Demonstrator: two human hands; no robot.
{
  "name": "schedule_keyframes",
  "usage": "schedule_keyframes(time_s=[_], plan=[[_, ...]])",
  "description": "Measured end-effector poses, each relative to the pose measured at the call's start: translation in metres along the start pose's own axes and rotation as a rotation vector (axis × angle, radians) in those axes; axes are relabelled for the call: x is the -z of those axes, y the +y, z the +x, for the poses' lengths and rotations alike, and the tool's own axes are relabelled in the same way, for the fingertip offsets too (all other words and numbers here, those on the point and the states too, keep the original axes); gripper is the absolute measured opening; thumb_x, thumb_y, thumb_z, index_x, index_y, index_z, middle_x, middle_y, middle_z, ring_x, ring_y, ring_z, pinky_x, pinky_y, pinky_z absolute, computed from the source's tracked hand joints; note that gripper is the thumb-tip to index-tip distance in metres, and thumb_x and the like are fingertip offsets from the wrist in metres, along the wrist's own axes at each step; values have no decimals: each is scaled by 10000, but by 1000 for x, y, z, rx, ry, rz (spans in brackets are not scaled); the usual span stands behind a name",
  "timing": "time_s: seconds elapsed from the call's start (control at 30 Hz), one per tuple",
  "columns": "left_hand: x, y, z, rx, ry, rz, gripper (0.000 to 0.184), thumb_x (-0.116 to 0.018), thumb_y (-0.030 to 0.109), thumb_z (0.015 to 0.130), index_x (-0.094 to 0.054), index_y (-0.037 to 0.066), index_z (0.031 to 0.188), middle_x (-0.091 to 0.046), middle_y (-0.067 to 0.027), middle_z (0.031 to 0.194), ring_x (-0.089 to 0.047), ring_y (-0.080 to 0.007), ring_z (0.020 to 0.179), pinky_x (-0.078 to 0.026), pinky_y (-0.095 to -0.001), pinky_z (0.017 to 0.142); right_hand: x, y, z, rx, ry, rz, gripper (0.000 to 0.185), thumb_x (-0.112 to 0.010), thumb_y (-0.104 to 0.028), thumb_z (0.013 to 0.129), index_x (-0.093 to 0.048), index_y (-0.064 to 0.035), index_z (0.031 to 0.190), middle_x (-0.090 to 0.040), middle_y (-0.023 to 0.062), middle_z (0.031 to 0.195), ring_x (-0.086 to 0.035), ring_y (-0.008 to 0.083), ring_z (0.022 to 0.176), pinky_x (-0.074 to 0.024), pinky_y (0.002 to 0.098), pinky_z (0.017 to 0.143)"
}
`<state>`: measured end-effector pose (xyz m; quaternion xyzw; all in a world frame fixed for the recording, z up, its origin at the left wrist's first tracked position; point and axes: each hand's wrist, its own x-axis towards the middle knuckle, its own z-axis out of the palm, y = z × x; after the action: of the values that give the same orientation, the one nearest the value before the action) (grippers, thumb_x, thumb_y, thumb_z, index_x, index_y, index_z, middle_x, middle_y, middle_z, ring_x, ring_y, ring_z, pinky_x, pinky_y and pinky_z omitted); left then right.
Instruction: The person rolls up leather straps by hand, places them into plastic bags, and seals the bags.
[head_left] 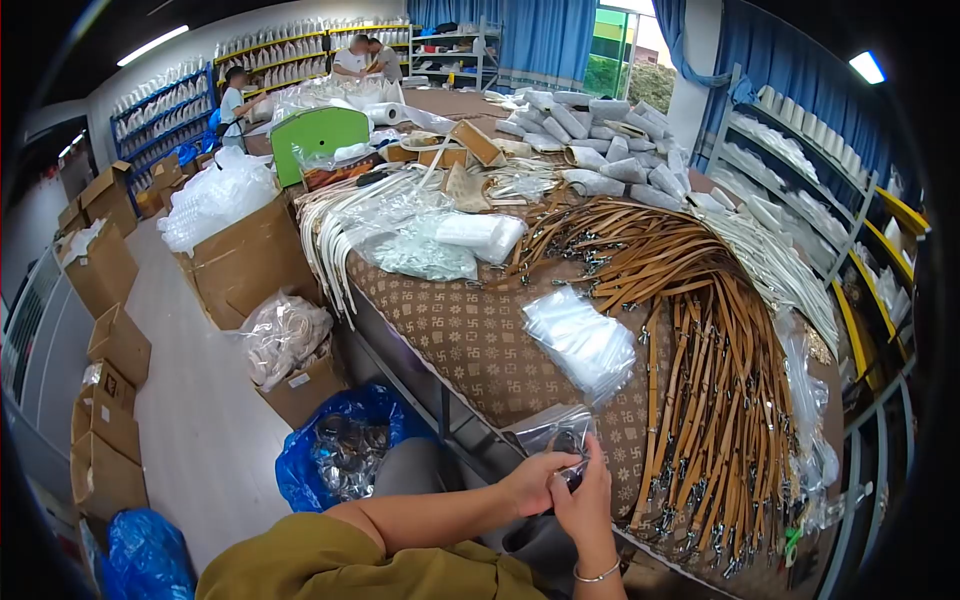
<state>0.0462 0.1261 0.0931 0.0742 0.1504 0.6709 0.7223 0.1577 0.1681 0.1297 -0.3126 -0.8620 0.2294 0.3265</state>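
Note:
Near the front edge of the cloth-covered table (440,345), both of my hands are together around a small clear plastic bag (548,424). A dark, shiny item (568,443) shows between my fingers at the bag; its kind is hard to make out. My left hand (537,484) is closed at the bag's lower left. My right hand (588,490), with a bracelet at the wrist, closes on it from the right. Just beyond lies a stack of clear plastic bags (580,343). Brown leather straps (700,400) with metal clasps hang in a thick row to the right.
A blue bag (350,445) of wrapped items stands at my left knee, beside cardboard boxes (240,260). Wrapped white rolls (600,130), pale straps (325,230) and a green panel (318,143) occupy the table's far part. Several people work at the back.

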Motion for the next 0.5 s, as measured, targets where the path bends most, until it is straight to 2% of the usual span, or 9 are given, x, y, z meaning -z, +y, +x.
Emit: schedule_keyframes(time_s=[0.1, 0.23, 0.4, 0.5], plan=[[-7, 10, -5, -22, -17, -17, 225, -485, 180, 879, -566, 24, 1020, -613, -81, 971, -590, -192, 901, -469, -329, 820, 24, 1, 3, -57, -258, 448, 632, -703, -176, 718, -402, 18, 1238, -529, 230, 1144, -496, 388, 1069, -369, 440, 936], [-19, 18, -11, -55, -35, -65, 208, -470, 175, 891, -562, 29, 1008, -625, -76, 946, -593, -202, 868, -441, -344, 869, 29, 3, 0, -37, -262, 464, 616, -692, -158, 744, -397, 29, 1252, -532, 220, 1138, -514, 361, 1061, -386, 423, 929], [-31, 5, -14, -44, -31, -16, 251, -478, 195, 896, -547, 31, 1073, -602, -85, 1037, -564, -202, 973, -404, -346, 921, 25, -4, -1, -98, -151, 489, 566, -653, -108, 771, -403, 26, 1260, -537, 216, 1137, -529, 330, 1055, -411, 404, 910], [-24, -11, -12, -41, 20, 14, 288, -482, 206, 899, -531, 32, 1123, -581, -87, 1098, -539, -205, 1033, -381, -350, 948, 14, -7, 5, 94, -2, -160, 532, -612, -65, 786, -401, 22, 1267, -551, 220, 1113, -558, 318, 1020, -452, 384, 856]])
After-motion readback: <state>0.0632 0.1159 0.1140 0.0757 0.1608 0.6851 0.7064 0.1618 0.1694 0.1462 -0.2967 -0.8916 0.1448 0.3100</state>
